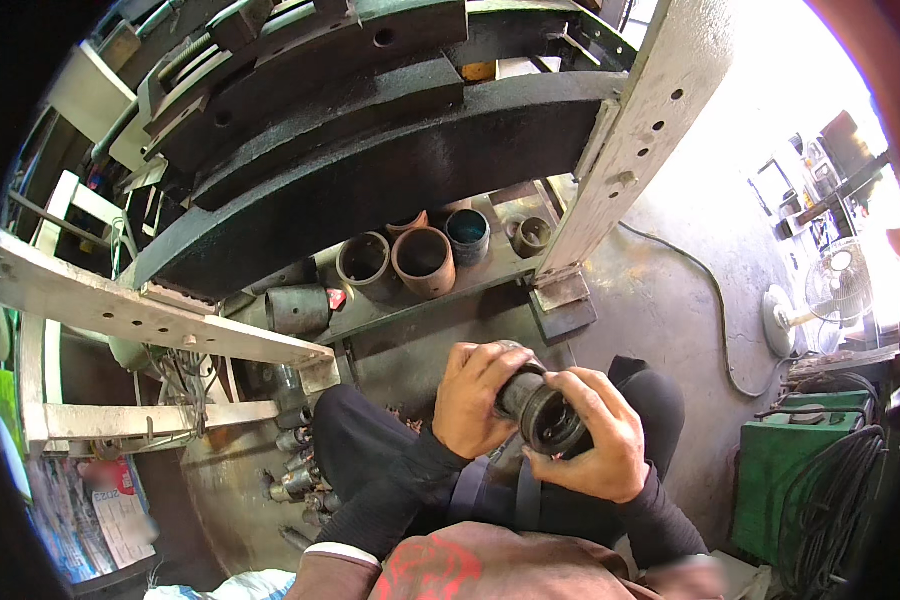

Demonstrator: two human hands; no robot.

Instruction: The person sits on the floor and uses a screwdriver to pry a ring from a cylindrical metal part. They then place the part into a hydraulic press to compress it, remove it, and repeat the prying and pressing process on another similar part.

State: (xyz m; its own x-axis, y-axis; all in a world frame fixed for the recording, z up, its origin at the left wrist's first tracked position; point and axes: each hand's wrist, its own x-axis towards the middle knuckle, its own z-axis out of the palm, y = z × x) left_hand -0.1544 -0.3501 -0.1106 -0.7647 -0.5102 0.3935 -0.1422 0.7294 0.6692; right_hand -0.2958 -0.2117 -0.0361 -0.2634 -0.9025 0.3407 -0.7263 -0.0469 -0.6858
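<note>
A dark, greasy metal cylindrical part (543, 416) with a ringed open end is held tilted above my lap. My left hand (473, 392) wraps round its far, upper end, fingers curled over it. My right hand (604, 438) grips the ringed end from the right, with thumb and fingers round the rim; part of that end is hidden by the fingers. Below the part, my knees are bent in dark trousers (355, 440), and several small metal fittings (300, 480) lie on the floor to my left.
Ahead stands a steel press frame (650, 120) with black curved beams (390, 170), above several pipe sleeves (422, 262) on a low shelf (420, 305). A white rail (120, 295) runs at left. At right are a fan (835, 285), a cable (722, 310) and a green machine (790, 470).
</note>
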